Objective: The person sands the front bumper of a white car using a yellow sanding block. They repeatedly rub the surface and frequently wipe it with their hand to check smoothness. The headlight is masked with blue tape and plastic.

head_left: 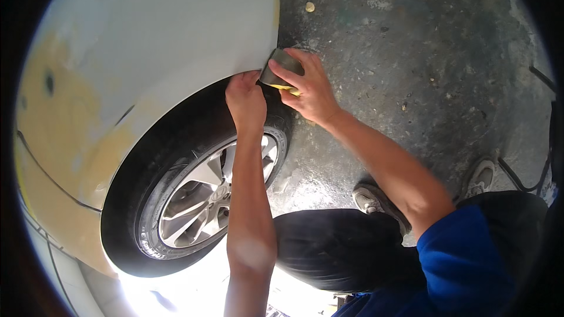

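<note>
A dark grey rectangular block with a yellow underside (283, 58) sits at the corner of the white-and-tan painted car panel (176, 35), grasped by the right hand (311, 89), seemingly for control. The left hand (246, 104) touches the panel's edge, perhaps steadying; fingertips hidden, I cannot tell its grip.

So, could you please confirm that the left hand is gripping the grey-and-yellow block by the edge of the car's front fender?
Not quite: in the head view, the right hand, not the left hand, grips the grey-and-yellow block by the edge of the car's front fender.
</note>
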Demonstrator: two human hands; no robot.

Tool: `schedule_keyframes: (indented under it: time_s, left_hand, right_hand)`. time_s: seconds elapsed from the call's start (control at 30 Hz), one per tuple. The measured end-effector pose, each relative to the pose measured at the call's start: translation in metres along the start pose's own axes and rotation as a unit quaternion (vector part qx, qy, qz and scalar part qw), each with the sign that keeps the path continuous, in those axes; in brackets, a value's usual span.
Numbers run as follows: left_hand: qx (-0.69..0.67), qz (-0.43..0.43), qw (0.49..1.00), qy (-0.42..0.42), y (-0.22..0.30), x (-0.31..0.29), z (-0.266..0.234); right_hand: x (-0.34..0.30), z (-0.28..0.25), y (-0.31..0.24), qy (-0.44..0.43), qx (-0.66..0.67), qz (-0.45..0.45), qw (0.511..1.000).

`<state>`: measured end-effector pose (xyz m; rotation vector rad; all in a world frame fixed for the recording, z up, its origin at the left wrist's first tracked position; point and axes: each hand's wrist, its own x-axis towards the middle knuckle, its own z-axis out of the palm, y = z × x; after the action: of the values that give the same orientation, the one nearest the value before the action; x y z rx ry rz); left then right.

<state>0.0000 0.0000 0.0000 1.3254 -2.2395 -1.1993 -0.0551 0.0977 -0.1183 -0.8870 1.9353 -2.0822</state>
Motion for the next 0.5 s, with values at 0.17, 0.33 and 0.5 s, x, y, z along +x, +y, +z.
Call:
schedule_keyframes:
  time_s: [0.17,0.33,0.5]
  left_hand:
    - [-0.037,-0.027,0.999,-0.022,-0.001,-0.02,-0.015]
    - [-0.012,-0.058,0.998,-0.004,0.012,-0.004,0.0]
    - [-0.091,-0.039,0.994,0.036,0.013,-0.004,0.007]
  right_hand:
    - [0.018,-0.002,-0.028,0.09,0.032,0.111,0.989]
    - [-0.037,-0.008,0.006,-0.077,-0.02,0.009,0.997]
    - [-0.039,-0.016,-0.004,0.024,0.052,0.141,0.988]
